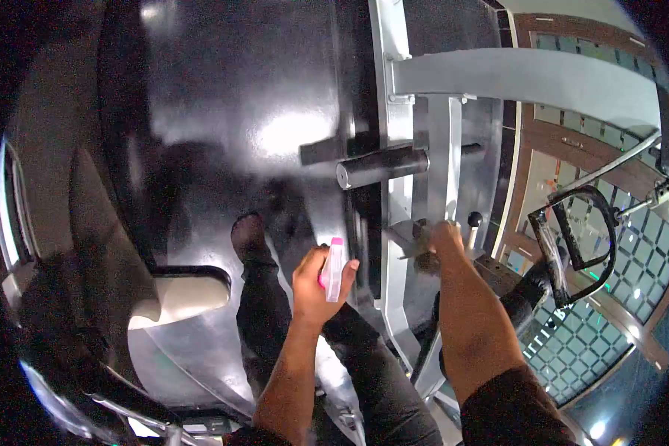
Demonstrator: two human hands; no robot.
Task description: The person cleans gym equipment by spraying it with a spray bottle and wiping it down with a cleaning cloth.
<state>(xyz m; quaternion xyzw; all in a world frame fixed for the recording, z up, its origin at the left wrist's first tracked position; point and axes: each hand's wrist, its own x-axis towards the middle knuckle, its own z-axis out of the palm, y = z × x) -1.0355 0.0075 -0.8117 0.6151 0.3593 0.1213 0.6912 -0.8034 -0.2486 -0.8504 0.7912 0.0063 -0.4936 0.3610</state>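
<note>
Black foam roller bar (383, 166), tiled floor (632, 253)

The spray bottle (334, 269) is white with a pink top; the machine frame (444, 163) is pale grey; its roller pad (383, 167) is black; the floor (260, 89) is glossy black; the trousers (364, 349) are dark.

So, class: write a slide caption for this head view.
Left hand holds a spray bottle; right hand wipes a gym machine's grey frame.
</note>
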